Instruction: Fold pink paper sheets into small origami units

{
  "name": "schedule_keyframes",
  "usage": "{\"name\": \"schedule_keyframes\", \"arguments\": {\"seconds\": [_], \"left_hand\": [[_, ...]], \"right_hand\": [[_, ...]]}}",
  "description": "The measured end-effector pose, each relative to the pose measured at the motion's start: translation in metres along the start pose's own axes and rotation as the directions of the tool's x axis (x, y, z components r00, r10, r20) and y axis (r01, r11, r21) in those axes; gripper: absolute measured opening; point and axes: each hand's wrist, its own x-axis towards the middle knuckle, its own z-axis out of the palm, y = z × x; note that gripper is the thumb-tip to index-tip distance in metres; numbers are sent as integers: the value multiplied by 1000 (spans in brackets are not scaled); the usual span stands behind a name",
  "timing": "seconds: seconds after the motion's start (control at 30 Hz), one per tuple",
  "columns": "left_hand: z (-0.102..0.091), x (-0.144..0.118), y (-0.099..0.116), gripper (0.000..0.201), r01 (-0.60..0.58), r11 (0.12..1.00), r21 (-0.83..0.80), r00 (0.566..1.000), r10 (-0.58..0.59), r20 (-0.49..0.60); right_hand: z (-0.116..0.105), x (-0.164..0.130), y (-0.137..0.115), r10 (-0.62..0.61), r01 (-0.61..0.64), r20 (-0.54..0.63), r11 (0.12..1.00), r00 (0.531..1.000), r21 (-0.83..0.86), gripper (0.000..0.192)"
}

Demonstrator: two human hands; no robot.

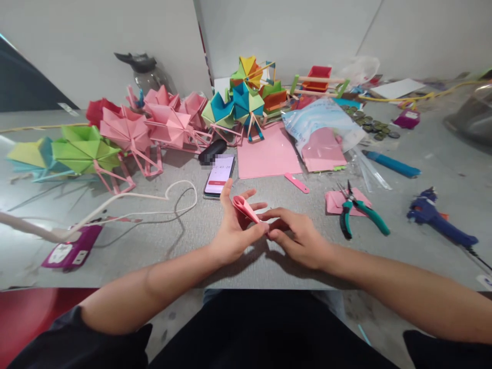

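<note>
Between my two hands is a small piece of folded pink paper (pixel 246 207), its upper end curled into a loop. My left hand (pixel 238 228) grips it from the left, thumb along its lower edge and the other fingers behind it. My right hand (pixel 298 236) pinches the lower right end with thumb and fingertips. Just beyond them lie a phone (pixel 219 177) showing a timer, a stack of pink paper (pixel 269 154) and a pink cutter (pixel 296 183). To the right, green-handled pliers (pixel 357 207) rest on a folded pink paper piece (pixel 333 202).
Folded paper wheels (pixel 126 130) on stick stands line the back left. A glue gun (pixel 442 218) lies far right, near a blue cutter (pixel 392 164). A plastic bag (pixel 323 123) sits behind. At left are a white cable (pixel 126 197) and a purple power strip (pixel 73 248).
</note>
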Motion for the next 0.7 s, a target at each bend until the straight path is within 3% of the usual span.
{"name": "schedule_keyframes", "arguments": {"seconds": [0.13, 0.27, 0.53, 0.6, 0.7], "left_hand": [[2, 1, 9, 122, 39, 996, -77, 999, -36, 41], [4, 1, 22, 129, 97, 987, -130, 993, -87, 79], [0, 2, 26, 127, 139, 958, -251, 989, -123, 82], [-1, 1, 26, 124, 174, 935, -309, 982, -141, 126], [-3, 0, 28, 125, 237, 913, -334, 958, -163, 236]], "right_hand": [[0, -2, 1, 108, -108, -51, 994, 993, 14, 31], [-2, -3, 0, 104, -105, -52, 994, 993, -22, 38], [-7, 0, 0, 147, -159, -113, 983, 983, -98, 23], [-9, 1, 3, 179, -198, -147, 972, 973, -125, 16], [-10, 2, 7, 235, -256, -201, 963, 951, -89, 31]]}}
